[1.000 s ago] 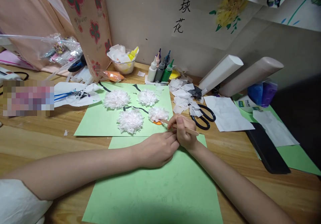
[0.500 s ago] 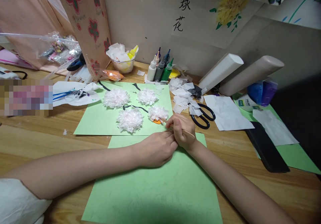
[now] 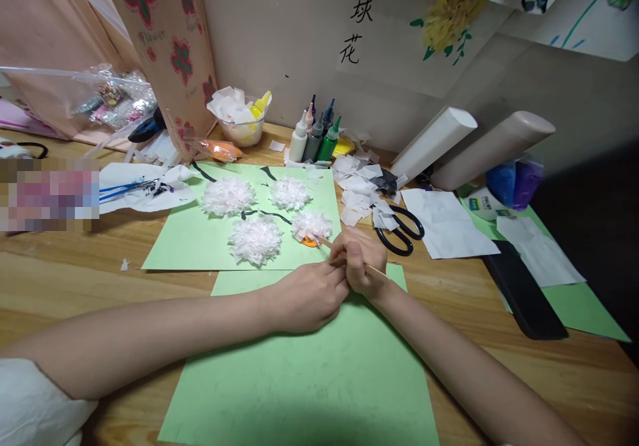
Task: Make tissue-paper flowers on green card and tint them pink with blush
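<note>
My right hand (image 3: 360,259) is closed around a thin wooden stick (image 3: 375,272), whose tip reaches an orange patch (image 3: 309,241) under a white paper puff (image 3: 311,225). My left hand (image 3: 312,297) lies against the right one, its fingers curled together; whatever is inside them is hidden. The upper green sheet (image 3: 174,246) bears several fluffy white puffs, among them a large one (image 3: 255,239) at its lower middle, with black painted strokes beside them. A second green sheet (image 3: 299,386) lies beneath my hands and forearms.
Black-handled scissors (image 3: 402,231) and torn white paper pieces (image 3: 357,186) lie right of the upper sheet. Paint bottles (image 3: 313,138) and a plastic bowl (image 3: 242,130) stand behind it. Further right are a white paper (image 3: 446,225) and a black flat object (image 3: 524,291).
The whole view has shifted slightly, so most things sit a little further left. The stick is tilted marginally differently in my right hand. Both hands keep nearly the same place.
</note>
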Demonstrator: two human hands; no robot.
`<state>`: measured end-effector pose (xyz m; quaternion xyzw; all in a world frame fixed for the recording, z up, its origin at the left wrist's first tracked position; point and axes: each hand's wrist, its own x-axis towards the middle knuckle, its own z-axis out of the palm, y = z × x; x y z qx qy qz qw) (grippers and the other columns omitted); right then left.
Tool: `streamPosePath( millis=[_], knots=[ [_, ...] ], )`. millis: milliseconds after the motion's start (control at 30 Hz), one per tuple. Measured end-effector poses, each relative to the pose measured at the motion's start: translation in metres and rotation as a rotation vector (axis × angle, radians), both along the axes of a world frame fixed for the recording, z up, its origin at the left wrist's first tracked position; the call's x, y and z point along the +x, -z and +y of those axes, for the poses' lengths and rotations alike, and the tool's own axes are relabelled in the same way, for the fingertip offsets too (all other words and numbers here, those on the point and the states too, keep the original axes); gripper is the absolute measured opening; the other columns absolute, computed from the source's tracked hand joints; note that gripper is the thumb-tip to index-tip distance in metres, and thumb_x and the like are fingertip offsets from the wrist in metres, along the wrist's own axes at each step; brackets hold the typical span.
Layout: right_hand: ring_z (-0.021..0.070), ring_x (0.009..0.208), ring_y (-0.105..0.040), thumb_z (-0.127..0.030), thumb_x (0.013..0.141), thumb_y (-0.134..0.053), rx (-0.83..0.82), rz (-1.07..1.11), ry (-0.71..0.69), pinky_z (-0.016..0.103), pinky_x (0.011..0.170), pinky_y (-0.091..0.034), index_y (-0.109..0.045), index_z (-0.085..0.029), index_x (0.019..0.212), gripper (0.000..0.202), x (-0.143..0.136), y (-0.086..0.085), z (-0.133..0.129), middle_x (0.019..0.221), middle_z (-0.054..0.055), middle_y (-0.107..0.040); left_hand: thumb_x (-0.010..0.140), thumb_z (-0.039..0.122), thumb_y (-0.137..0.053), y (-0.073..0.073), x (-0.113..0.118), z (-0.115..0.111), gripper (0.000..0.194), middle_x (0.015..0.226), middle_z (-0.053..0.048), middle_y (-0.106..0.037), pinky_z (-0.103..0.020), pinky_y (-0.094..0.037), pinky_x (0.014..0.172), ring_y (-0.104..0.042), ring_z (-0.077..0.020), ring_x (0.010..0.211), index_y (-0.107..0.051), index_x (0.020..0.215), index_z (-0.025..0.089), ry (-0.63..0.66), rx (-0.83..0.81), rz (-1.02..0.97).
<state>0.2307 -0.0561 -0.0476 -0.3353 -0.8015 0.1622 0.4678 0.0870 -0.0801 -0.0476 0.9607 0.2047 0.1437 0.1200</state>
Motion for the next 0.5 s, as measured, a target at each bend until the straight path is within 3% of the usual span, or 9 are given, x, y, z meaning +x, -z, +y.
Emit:
streamPosePath(
  millis=[167,500],
  knots=[
    [0.0141,0.056,-0.047,-0.020,0.094,-0.024,-0.043,-0.071,0.020,0.030,0.056,-0.039,-0.047,-0.020,0.063,0.038,-0.0023,-0.0023,0.0040,0.058,0.003,-0.052,0.082,0.017,-0.043,-0.0007,-0.0004,-0.0004,0.025,0.103,-0.014,-0.059,-0.033,-0.046,0.086,-0.054,-0.0234,0.097,-0.054,0.102,0.006,-0.006,0.006,0.008],
    [0.0134,0.055,-0.048,-0.026,0.096,-0.024,-0.152,-0.029,0.098,0.028,0.056,-0.040,-0.046,-0.020,0.062,0.041,-0.0045,0.0022,0.0069,0.056,0.002,-0.050,0.083,0.017,-0.042,-0.0033,-0.0007,-0.0004,0.018,0.094,-0.011,-0.060,-0.032,-0.047,0.077,-0.055,-0.0222,0.089,-0.055,0.092,0.010,-0.018,0.030,0.025]
  ],
)
